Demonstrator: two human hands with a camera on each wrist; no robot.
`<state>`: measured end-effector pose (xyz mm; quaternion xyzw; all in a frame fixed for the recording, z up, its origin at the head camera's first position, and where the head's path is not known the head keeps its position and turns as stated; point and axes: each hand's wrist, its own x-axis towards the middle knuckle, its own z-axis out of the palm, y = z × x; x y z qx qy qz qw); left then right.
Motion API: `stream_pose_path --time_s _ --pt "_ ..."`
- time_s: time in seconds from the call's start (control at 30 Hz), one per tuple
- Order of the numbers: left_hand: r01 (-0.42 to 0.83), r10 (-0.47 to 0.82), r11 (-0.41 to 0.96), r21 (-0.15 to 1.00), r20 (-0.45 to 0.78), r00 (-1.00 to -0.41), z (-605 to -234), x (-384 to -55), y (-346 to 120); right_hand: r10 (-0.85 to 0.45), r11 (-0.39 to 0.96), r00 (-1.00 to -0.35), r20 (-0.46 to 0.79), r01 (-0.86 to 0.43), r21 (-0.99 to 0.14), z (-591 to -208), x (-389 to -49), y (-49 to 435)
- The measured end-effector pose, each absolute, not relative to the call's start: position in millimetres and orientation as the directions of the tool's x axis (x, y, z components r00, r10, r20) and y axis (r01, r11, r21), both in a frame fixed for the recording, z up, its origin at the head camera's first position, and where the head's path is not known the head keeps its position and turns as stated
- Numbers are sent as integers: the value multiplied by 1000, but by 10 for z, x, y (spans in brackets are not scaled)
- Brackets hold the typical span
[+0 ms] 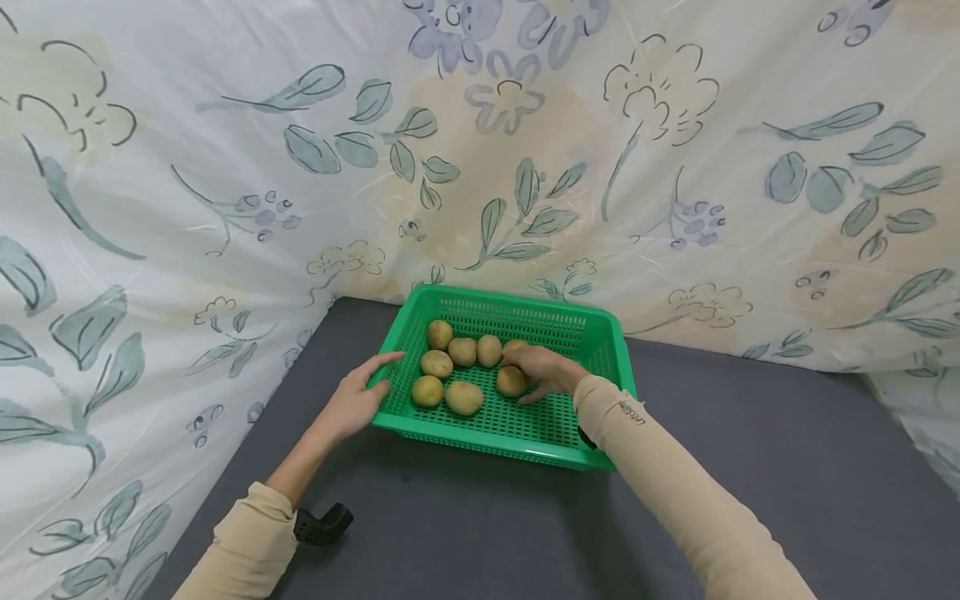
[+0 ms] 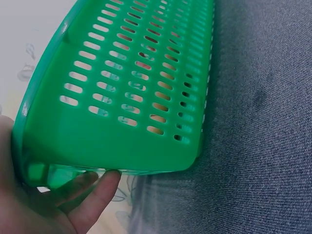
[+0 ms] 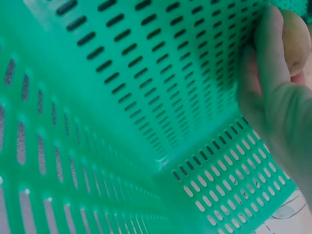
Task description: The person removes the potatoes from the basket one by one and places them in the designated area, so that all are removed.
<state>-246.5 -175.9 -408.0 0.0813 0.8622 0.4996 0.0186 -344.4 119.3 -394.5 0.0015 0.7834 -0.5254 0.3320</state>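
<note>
Several potatoes lie in a green plastic basket with slotted walls, most of them towards its left half. My left hand holds the basket's left end at the rim; in the left wrist view its fingertips lie against the outside of the end wall. Inside the basket, my right hand reaches down among the potatoes on the right of the group. The right wrist view has its fingers and thumb around a potato, partly hidden by the hand. Another potato shows just behind the fingers.
The basket stands on a dark grey cloth-covered table. A flower-patterned curtain hangs close behind the basket and along the left side. A black wrist device sticks out from the left sleeve.
</note>
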Motion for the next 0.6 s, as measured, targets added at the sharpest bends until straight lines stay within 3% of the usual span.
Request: stream_pose_path --time_s 0.6 --pt "128 156 487 864 59 -986 -4097 -2470 -1755 -367 473 -797 -480 284 -834 -4003 -3448 1194"
